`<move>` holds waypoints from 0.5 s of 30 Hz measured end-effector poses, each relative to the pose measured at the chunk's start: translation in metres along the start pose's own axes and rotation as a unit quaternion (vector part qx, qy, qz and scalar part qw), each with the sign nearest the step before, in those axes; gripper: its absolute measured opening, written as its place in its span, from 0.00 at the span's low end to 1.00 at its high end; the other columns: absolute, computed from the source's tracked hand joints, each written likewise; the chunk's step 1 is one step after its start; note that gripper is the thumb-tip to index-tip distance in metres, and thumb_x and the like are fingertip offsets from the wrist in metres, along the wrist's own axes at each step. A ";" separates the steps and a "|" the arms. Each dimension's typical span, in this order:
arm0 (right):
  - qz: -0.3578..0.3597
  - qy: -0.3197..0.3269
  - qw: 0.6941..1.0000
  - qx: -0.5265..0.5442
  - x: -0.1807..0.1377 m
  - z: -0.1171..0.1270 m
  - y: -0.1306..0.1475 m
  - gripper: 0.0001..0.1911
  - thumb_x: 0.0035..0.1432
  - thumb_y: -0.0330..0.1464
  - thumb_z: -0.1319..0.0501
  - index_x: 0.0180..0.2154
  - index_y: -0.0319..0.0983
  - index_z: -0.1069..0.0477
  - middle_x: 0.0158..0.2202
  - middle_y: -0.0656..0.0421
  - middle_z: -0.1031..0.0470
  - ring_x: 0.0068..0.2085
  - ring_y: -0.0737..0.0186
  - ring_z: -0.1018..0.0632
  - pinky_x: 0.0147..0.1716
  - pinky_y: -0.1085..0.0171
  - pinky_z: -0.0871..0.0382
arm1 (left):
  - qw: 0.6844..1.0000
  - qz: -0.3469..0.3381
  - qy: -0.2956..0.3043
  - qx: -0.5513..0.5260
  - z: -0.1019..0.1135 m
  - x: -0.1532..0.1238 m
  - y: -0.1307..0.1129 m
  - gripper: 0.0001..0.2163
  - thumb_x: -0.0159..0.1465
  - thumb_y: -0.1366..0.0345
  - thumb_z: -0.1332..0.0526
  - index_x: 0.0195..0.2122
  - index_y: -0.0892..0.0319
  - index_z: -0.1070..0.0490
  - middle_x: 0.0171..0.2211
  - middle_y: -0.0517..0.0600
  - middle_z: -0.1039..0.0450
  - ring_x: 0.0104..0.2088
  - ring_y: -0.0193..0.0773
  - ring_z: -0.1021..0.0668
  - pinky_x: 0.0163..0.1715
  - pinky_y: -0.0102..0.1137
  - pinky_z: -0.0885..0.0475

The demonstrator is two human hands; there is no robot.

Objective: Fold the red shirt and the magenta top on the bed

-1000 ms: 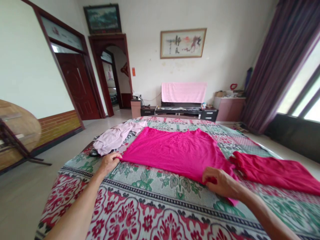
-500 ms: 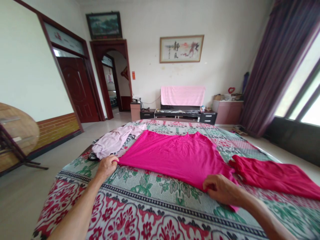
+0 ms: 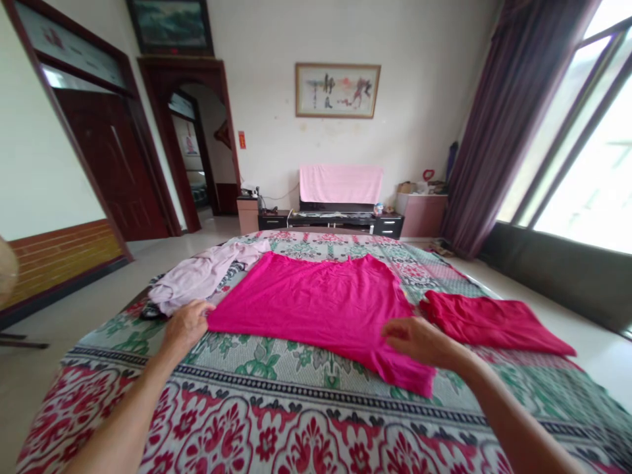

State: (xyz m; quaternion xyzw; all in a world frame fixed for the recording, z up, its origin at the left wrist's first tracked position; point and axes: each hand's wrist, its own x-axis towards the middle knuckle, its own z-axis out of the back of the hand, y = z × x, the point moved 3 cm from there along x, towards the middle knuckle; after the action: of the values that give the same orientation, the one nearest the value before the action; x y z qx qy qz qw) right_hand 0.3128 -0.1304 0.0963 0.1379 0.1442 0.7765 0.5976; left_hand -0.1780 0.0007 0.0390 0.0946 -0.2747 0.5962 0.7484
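A bright pink shirt (image 3: 311, 303) is spread out on the patterned cloth (image 3: 237, 385), lightly wrinkled, with its lower right part sticking out toward me. At its left corner, my left hand (image 3: 186, 324) is closed with the fingertips pinching the edge. My right hand (image 3: 415, 337) hovers over the shirt's right side, its fingers loosely bent and apart, with no fabric in them. Behind my left hand lies a crumpled pale pink garment (image 3: 197, 280) on top of a black-and-white one (image 3: 153, 309).
Right of the shirt lies a folded red garment (image 3: 494, 322). Beyond the cloth-covered surface stand a low black TV cabinet (image 3: 271, 221) and a screen draped with a pink towel (image 3: 340, 184). A dark curtain (image 3: 478, 131) hangs by the window at right.
My right hand has let go of the shirt's near edge and risen slightly. The shirt's lower right part now lies flatter and more spread. My left hand stays at the left corner; the view has turned right.
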 end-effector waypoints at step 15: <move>-0.299 -0.143 0.931 -0.154 -0.005 0.000 -0.080 0.19 0.60 0.34 0.53 0.43 0.36 0.27 0.36 0.47 0.25 0.39 0.53 0.23 0.36 0.61 0.37 | 0.871 -0.413 0.154 -0.216 -0.020 -0.034 -0.292 0.11 0.59 0.63 0.40 0.43 0.55 0.28 0.42 0.50 0.29 0.44 0.38 0.28 0.48 0.32 0.34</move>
State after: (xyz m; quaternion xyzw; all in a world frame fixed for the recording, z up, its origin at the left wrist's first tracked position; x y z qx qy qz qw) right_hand 0.3857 -0.1156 0.0652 0.1041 -0.0294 0.5463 0.8306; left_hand 0.0985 -0.0977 0.0592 -0.0577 -0.2138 0.1658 0.9610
